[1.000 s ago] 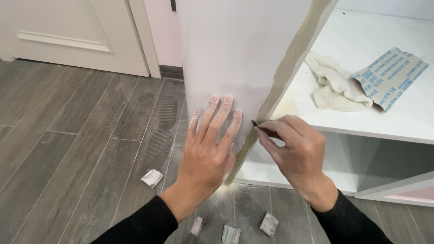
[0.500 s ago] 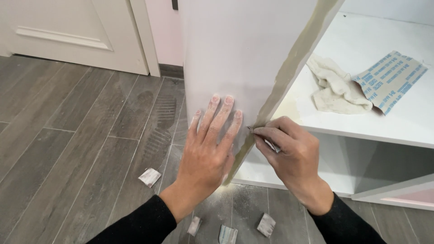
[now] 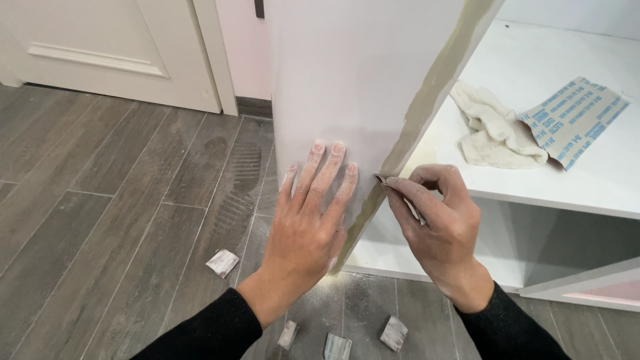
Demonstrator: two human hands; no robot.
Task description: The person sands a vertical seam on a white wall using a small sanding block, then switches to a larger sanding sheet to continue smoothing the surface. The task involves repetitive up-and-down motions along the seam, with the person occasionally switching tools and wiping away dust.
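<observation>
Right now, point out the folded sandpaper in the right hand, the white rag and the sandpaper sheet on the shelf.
folded sandpaper [image 3: 385, 180], head view, on the tip pinched against the panel edge.
white rag [image 3: 490, 137], head view, on its crumpled middle.
sandpaper sheet [image 3: 575, 120], head view, on the middle of its printed back.

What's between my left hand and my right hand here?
In the head view, the white panel's bare, tan front edge runs between left hand and right hand.

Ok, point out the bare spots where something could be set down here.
The white shelf is bare behind the rag and sandpaper sheet, and along its front edge beside the right hand. The grey floor is open left of the left hand. Used sandpaper scraps crowd the floor under the wrists.
</observation>
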